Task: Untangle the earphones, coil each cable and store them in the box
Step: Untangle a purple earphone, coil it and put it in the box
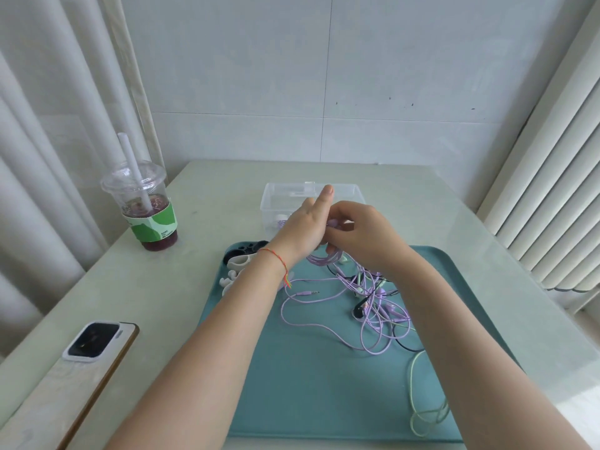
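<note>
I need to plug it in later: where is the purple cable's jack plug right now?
In the head view the jack plug lies on the teal tray, just right of the left wrist, left of the tangled earphones.

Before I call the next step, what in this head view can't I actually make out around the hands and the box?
- How the purple cable sits on the left hand: the right hand hides it.
- Contents of the clear box: both hands cover most of it.
- Number of earphones in the tangle: strands overlap.
- The clips: the left forearm hides part.

table [227, 190] | tray [292, 384] | box [272, 196] | cup [146, 209] | phone [97, 345], probably
</note>
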The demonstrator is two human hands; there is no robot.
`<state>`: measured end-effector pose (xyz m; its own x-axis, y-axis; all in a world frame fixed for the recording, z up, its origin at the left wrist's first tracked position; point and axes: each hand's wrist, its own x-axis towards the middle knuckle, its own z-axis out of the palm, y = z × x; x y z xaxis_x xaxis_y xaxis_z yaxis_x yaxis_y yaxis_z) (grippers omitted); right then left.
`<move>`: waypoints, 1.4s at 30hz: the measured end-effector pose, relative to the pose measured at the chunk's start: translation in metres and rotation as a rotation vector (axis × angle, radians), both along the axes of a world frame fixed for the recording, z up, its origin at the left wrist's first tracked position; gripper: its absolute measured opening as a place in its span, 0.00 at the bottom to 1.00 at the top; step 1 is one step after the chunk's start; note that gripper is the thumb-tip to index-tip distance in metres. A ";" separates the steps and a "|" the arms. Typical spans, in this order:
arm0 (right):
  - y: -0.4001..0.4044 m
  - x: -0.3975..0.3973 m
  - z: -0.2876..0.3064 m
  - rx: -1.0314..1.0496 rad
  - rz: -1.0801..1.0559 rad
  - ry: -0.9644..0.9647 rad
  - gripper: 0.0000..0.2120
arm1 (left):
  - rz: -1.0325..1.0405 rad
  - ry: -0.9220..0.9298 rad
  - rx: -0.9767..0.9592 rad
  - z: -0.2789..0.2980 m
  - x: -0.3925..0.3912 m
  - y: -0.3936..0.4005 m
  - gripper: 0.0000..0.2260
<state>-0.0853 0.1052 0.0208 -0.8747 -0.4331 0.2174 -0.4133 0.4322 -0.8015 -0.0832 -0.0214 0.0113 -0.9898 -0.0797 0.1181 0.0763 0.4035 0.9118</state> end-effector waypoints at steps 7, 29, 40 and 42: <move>-0.008 -0.011 -0.002 -0.079 -0.085 -0.051 0.05 | -0.066 -0.023 0.294 -0.021 0.008 -0.040 0.04; -0.013 -0.022 -0.015 0.092 -0.136 0.013 0.05 | -0.014 -0.398 -1.186 -0.014 0.026 -0.046 0.17; 0.010 -0.022 0.008 -0.567 0.136 -0.466 0.04 | -0.060 -0.069 0.092 -0.011 0.016 -0.065 0.09; 0.011 -0.023 0.009 -0.668 0.158 -0.535 0.04 | -0.087 -0.086 0.302 -0.008 0.019 -0.059 0.08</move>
<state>-0.1086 0.1163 0.0293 -0.8726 -0.4863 0.0465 0.0759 -0.2289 -0.9705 -0.0646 -0.0803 0.0035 -0.9998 -0.0127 0.0176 0.0161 0.1093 0.9939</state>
